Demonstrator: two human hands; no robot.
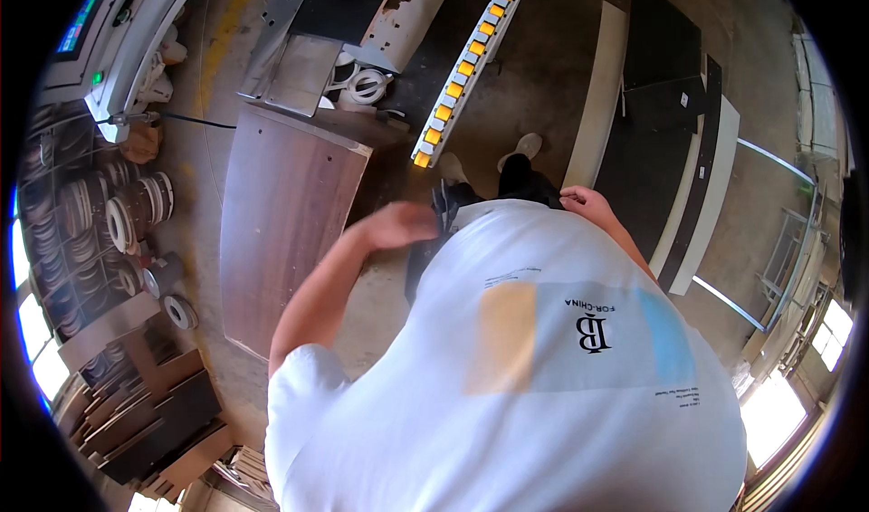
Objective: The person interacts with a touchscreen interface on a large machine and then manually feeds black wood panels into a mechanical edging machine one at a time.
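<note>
While the brown wooden panel [290, 231] lies flat on the floor at nine o'clock of my left hand [398, 224], near but untouched, that blurred hand hangs empty; my right hand [587, 204], at three o'clock, is loosely curled, holding nothing.

A screen [83, 16] glows blue-green at the upper left edge — a slanted strip on the grey machine [136, 32].

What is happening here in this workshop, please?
A person in a white T-shirt stands on a concrete floor. The left hand is blurred at the waist, nearest to a brown wooden panel; whether it holds anything cannot be told. The right hand rests empty at the hip, near dark boards.
</note>
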